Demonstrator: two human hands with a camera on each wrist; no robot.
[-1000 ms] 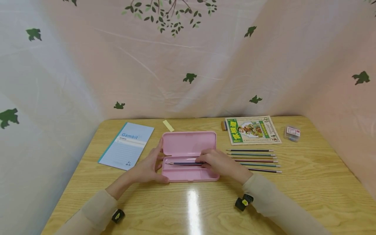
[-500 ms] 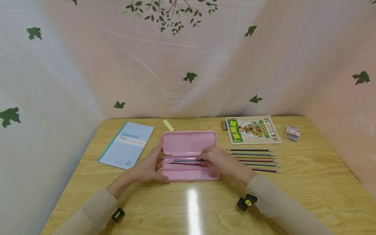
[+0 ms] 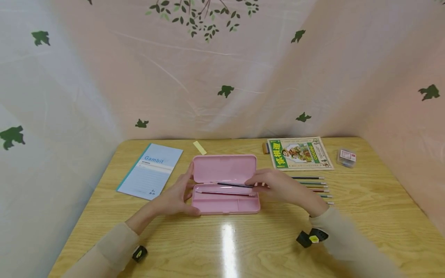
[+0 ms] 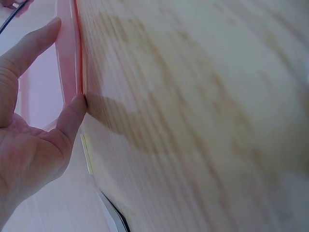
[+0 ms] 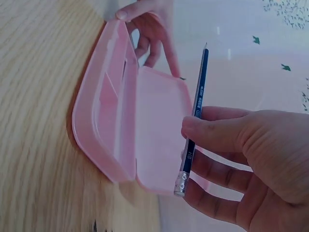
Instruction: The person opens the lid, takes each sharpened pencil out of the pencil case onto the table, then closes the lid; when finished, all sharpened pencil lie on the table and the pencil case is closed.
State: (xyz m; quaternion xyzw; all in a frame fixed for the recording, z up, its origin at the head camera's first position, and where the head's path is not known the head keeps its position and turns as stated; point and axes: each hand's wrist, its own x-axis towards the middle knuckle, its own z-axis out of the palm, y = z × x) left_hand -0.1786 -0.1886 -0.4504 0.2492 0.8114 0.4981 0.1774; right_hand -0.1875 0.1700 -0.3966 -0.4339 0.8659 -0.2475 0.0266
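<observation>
A pink pencil case (image 3: 208, 207) lies with its lid (image 3: 224, 168) raised toward the back of the table. Around its left end my left hand (image 3: 175, 196) is spread, thumb at the front corner and fingers along the back and lid. My right hand (image 3: 279, 186) pinches a dark blue pencil (image 5: 201, 89) near its eraser end between thumb and fingers. The pencil's sharpened tip points left over the case. Inside the long compartment rests a dark red pencil (image 3: 226, 193). The two smaller front compartments show bare pink bottoms.
Several pencils (image 3: 314, 183) lie in a row right of the case, partly behind my right hand. A blue notebook (image 3: 150, 171) is at left, a yellow strip (image 3: 199, 147) behind the case. An illustrated booklet (image 3: 300, 153), an eraser (image 3: 265, 148) and a small clear box (image 3: 346, 158) sit at back right.
My right hand has drawn the dark blue pencil up out of the case and moved right and back. The dark red pencil now shows fully. My left hand has stayed in place.
</observation>
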